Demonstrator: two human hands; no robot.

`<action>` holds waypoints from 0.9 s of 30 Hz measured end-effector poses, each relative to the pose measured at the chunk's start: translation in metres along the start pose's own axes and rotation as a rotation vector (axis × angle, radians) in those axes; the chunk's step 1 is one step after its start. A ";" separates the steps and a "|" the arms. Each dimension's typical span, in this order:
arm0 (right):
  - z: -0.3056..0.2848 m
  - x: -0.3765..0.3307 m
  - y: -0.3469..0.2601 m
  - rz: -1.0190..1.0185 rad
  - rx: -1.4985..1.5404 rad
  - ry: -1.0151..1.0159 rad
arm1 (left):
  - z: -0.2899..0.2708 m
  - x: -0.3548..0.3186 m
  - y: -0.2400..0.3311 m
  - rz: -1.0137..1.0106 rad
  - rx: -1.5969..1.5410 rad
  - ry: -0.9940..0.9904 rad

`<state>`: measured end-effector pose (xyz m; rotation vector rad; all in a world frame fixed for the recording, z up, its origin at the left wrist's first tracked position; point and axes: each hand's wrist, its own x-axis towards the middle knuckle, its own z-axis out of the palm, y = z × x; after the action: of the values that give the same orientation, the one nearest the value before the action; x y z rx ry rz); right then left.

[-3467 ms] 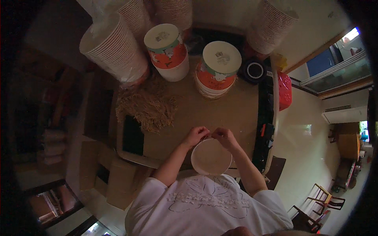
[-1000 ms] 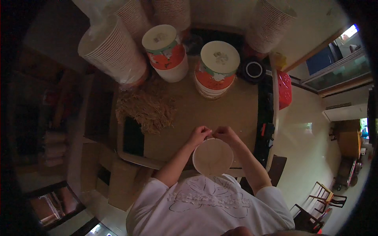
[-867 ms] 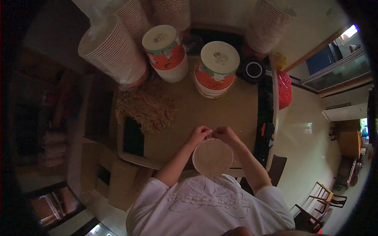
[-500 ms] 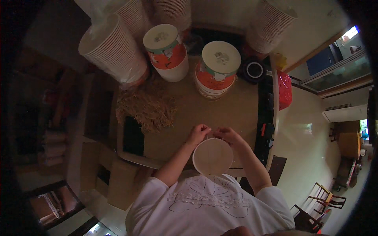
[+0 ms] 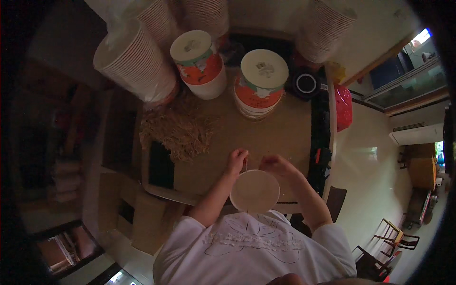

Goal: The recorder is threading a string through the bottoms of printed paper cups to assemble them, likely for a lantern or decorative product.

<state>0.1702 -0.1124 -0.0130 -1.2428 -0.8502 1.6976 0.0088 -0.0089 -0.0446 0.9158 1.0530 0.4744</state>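
Close to my body, a white paper tub (image 5: 255,191) shows its round rim and pale inside. My left hand (image 5: 235,162) is closed in a pinch on a thin cord (image 5: 246,164), which runs down to the tub's far rim. Just past the rim on the other side is my right hand (image 5: 279,166), its fingers curled together; whatever is in them is too small to make out. Left of my hands lies a heap of brown twine cords (image 5: 181,129). Two short stacks of orange-and-green printed tubs, a left one (image 5: 200,71) and a right one (image 5: 260,97), stand upside down beyond.
Tall plastic-wrapped stacks of tubs rise at the back left (image 5: 137,61) and back right (image 5: 325,31). A dark round object (image 5: 306,85) sits near the table's right edge, by a red plastic basket (image 5: 343,108). Cardboard (image 5: 266,135) covers the tabletop. An open cardboard box (image 5: 147,216) stands at lower left.
My hands have drawn apart: the right moved slightly right, the left slightly left and up. The tub has shifted a little left and nearer to me.
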 end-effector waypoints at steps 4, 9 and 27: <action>0.000 -0.005 0.000 0.078 -0.024 -0.017 | 0.008 -0.020 0.031 -0.030 -0.041 -0.118; 0.016 -0.007 -0.010 0.028 -0.179 0.163 | 0.022 -0.056 0.050 0.110 0.135 -0.400; 0.028 -0.051 -0.013 -0.007 -0.704 0.548 | 0.042 -0.093 0.021 0.484 0.568 -0.389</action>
<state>0.1543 -0.1545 0.0258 -2.0407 -1.1305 0.9615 0.0062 -0.0813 0.0301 1.7127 0.6024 0.3704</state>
